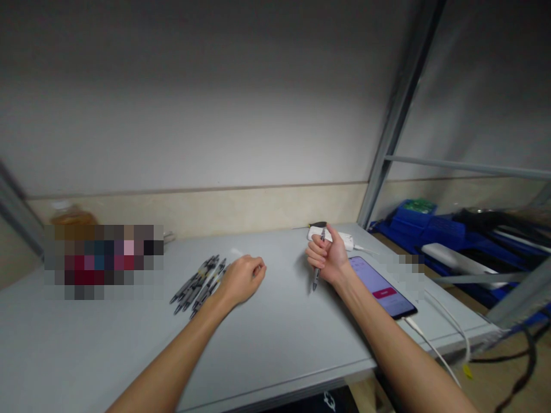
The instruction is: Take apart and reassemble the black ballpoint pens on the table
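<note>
On grey table (279, 344): right hand (328, 256) fisted around pen (318, 268), held near-upright, tip down just above surface, thumb at top. Left hand (241, 279) loosely curled, resting just right of pen pile (200, 285), fingers holding nothing visible. Phone (381, 285) lit, just right of right wrist; white charger (333, 236) beyond.

Dim scene; light pooled mid-wall (224, 132), corners dark; wide-angle bowing at edges; soft blur, two pixelated patches.
</note>
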Action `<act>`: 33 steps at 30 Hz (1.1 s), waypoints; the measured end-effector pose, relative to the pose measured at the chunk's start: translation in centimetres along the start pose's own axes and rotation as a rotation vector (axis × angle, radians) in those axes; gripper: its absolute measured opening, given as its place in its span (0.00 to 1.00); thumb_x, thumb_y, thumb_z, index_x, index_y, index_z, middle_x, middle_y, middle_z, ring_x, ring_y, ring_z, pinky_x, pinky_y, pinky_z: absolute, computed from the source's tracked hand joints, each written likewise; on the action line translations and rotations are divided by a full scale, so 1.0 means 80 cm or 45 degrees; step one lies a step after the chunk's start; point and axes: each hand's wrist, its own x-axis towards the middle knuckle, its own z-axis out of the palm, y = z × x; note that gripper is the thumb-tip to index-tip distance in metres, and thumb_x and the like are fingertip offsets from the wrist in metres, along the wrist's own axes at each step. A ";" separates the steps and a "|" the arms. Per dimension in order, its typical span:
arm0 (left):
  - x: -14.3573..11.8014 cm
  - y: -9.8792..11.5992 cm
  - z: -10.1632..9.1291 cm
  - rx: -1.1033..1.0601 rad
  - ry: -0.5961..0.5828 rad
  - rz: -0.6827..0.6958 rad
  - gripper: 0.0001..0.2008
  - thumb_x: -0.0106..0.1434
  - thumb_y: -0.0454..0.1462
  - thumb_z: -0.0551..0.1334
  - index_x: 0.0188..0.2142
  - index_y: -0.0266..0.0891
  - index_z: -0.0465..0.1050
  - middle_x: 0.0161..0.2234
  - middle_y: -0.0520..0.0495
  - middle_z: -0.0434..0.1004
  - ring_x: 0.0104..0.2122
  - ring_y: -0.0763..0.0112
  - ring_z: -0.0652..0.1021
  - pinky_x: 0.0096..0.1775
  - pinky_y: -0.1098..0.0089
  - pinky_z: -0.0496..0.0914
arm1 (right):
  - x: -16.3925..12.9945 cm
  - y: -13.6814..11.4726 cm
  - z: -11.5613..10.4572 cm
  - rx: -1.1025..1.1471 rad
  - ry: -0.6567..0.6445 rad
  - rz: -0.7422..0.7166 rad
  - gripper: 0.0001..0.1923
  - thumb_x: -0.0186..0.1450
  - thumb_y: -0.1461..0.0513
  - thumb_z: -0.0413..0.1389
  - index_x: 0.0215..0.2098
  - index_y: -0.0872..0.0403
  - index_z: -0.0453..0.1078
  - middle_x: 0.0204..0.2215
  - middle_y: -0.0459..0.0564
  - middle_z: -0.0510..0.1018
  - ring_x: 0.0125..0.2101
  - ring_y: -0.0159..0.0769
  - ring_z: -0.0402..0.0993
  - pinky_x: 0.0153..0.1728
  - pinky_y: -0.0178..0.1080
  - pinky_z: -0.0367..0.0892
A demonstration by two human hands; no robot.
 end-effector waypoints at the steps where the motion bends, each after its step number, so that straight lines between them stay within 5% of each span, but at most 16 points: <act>1: 0.000 -0.002 -0.002 0.068 0.009 -0.043 0.13 0.63 0.37 0.51 0.27 0.39 0.71 0.24 0.47 0.72 0.29 0.68 0.72 0.33 0.70 0.62 | 0.000 0.000 0.001 -0.014 0.014 0.001 0.23 0.60 0.52 0.47 0.14 0.52 0.47 0.09 0.37 0.46 0.11 0.24 0.37 0.07 0.26 0.44; 8: 0.002 -0.018 -0.013 0.342 0.158 -0.239 0.11 0.61 0.34 0.51 0.33 0.37 0.72 0.35 0.41 0.74 0.40 0.59 0.70 0.42 0.64 0.65 | -0.001 -0.001 0.007 -0.133 0.102 -0.044 0.23 0.61 0.51 0.46 0.13 0.52 0.47 0.10 0.37 0.44 0.12 0.24 0.36 0.08 0.26 0.41; 14: 0.002 -0.017 -0.019 0.434 0.040 -0.384 0.12 0.61 0.35 0.51 0.38 0.36 0.72 0.38 0.40 0.72 0.43 0.58 0.69 0.43 0.63 0.65 | -0.001 -0.001 0.008 -0.146 0.089 -0.040 0.22 0.60 0.55 0.46 0.12 0.52 0.48 0.09 0.38 0.44 0.12 0.24 0.35 0.08 0.27 0.39; 20: 0.002 -0.012 -0.020 0.437 0.060 -0.364 0.13 0.62 0.35 0.50 0.38 0.36 0.72 0.39 0.39 0.72 0.43 0.57 0.68 0.42 0.61 0.65 | -0.001 0.000 0.015 -0.170 0.020 0.027 0.24 0.60 0.50 0.47 0.12 0.53 0.50 0.09 0.38 0.45 0.12 0.23 0.36 0.08 0.26 0.39; 33: 0.001 -0.009 -0.021 0.414 -0.007 -0.431 0.13 0.61 0.36 0.50 0.39 0.36 0.71 0.40 0.38 0.71 0.44 0.56 0.67 0.41 0.61 0.65 | 0.000 -0.003 0.013 -0.219 0.153 -0.076 0.22 0.61 0.53 0.46 0.12 0.53 0.49 0.08 0.37 0.45 0.11 0.24 0.35 0.08 0.26 0.38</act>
